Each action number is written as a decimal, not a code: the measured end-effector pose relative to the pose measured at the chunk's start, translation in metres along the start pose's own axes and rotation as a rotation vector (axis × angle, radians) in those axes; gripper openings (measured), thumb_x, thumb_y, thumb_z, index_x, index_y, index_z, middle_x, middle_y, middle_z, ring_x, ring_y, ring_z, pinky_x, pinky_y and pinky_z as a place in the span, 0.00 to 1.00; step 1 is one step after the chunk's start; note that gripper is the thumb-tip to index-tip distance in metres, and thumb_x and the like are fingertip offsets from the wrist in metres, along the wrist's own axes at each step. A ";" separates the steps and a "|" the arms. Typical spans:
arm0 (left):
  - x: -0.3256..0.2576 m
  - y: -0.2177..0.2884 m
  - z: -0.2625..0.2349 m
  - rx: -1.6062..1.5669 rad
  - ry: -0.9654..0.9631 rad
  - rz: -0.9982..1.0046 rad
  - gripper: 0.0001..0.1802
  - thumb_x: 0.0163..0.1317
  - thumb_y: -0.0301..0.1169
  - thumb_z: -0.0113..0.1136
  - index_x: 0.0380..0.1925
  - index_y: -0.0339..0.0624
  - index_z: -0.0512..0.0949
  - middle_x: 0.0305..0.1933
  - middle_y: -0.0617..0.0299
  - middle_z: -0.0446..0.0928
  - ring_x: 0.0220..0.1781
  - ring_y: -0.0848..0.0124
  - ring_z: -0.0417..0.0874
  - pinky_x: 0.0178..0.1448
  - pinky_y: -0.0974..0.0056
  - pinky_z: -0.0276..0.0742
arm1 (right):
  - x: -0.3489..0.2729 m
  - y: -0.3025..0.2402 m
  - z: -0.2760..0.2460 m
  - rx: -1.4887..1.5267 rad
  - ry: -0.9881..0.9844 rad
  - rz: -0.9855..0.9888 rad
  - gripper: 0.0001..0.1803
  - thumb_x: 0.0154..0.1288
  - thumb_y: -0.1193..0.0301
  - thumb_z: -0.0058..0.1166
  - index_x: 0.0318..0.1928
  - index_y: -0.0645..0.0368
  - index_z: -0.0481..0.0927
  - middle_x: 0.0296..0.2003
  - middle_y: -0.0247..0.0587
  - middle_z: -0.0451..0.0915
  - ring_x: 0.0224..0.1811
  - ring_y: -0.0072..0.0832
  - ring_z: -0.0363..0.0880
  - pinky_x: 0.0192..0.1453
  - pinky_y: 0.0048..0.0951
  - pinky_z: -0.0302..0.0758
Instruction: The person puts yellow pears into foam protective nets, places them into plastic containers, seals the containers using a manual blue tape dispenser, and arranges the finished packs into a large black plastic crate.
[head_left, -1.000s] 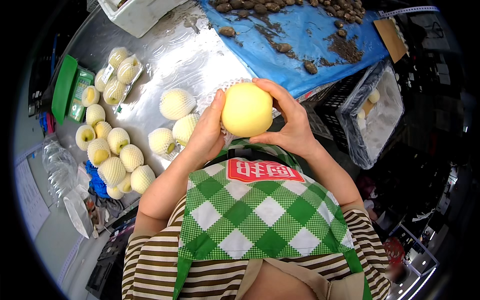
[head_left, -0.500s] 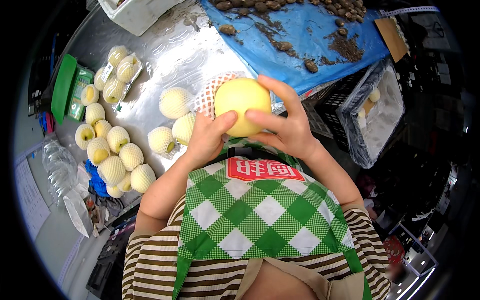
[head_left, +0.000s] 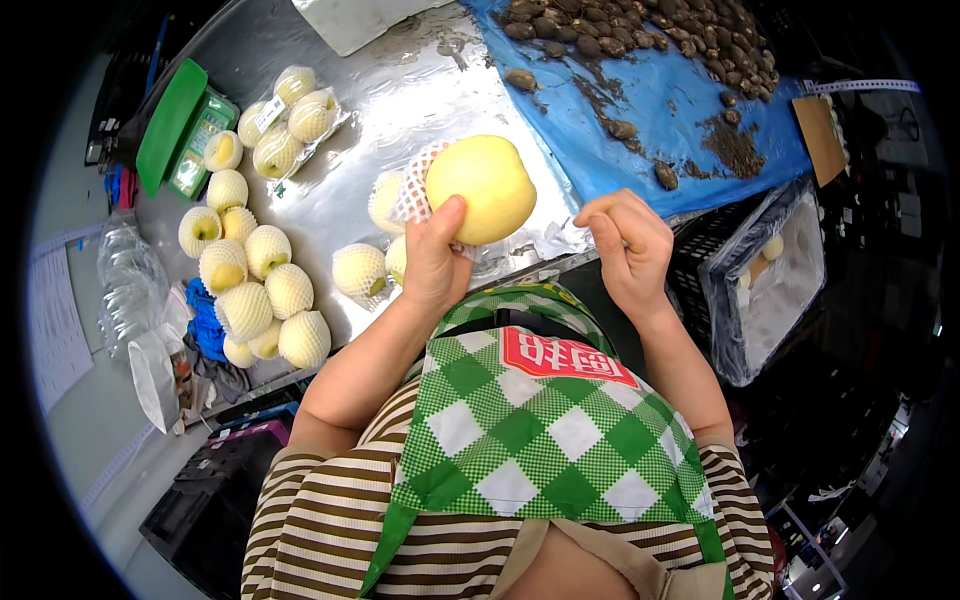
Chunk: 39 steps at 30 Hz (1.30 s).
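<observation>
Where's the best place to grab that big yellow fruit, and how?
I'd cup the yellow fruit around its bare, round right side, coming from the right. That side bulges smoothly and looks unblocked, while the left grip and the white net take up its left side.

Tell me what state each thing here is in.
Yellow fruit: held, front bare
Left grip: closed on yellow fruit
Right grip: fingers curled, contents unclear
Foam net: against yellow fruit's left
Clustered fruits: sleeved in foam
Bagged fruits: packed together
Tubers: loose, soiled
Blue sheet: spread out, dirty
Black crate: open
</observation>
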<state>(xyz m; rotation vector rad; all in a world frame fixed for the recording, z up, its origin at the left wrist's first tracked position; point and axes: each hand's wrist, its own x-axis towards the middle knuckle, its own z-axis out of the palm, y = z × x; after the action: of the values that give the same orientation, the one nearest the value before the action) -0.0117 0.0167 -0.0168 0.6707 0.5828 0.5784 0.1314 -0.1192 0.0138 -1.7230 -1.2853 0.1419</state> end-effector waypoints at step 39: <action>-0.001 0.012 0.005 0.296 -0.325 -0.057 0.28 0.63 0.38 0.51 0.59 0.34 0.62 0.58 0.55 0.68 0.60 0.65 0.69 0.63 0.62 0.62 | -0.009 0.005 0.030 1.313 -0.048 0.870 0.30 0.67 0.53 0.44 0.59 0.63 0.62 0.52 0.41 0.70 0.52 0.27 0.72 0.56 0.31 0.71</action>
<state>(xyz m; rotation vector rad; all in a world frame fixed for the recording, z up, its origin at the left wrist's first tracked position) -0.0128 0.0218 -0.0044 1.0018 0.3825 0.3213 0.1131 -0.1082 -0.0097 -0.9321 -0.1573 1.2218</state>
